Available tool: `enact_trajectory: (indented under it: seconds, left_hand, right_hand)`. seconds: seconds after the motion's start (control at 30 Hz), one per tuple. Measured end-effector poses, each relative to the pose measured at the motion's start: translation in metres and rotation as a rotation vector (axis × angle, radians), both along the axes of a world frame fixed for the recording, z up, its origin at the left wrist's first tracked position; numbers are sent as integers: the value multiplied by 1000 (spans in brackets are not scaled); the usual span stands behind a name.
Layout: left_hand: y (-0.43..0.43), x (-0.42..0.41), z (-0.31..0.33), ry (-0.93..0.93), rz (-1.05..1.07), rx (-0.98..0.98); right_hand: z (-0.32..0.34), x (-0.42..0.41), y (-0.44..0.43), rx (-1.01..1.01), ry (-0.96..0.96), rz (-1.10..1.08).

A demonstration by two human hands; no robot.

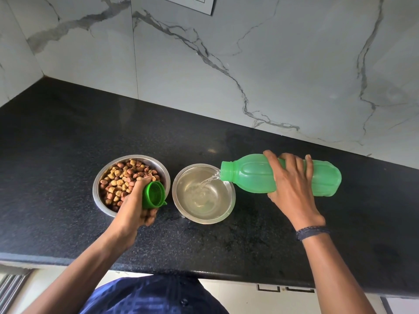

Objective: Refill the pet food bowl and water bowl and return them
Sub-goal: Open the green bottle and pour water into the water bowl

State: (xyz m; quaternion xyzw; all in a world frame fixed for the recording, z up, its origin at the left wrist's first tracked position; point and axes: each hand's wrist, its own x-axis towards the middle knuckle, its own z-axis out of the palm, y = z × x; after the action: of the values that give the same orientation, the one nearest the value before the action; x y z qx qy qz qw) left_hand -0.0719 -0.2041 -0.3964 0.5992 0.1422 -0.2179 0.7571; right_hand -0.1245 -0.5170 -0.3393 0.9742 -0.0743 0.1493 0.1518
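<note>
A steel food bowl [101, 177] full of brown kibble stands on the black counter. Right beside it stands a steel water bowl [227, 201] holding some water. My right hand [292, 191] grips a green plastic bottle [249, 175], tipped on its side with its neck over the water bowl's right rim. Water streams from the neck into the bowl. My left hand [133, 205] holds the bottle's green cap [154, 194] over the near right edge of the food bowl.
The black granite counter [68, 137] runs back to a marble-patterned tiled wall [249, 64] that turns a corner at the far left. Its front edge lies just before my body, with white cabinet fronts [285, 291] below.
</note>
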Motion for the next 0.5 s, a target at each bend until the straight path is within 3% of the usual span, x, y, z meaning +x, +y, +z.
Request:
enact_trajectory:
  seconds: [0.5]
  left_hand:
    - [0,1,-2,1,-3,5]
  right_hand:
    - [-5,1,-1,-12,11,4]
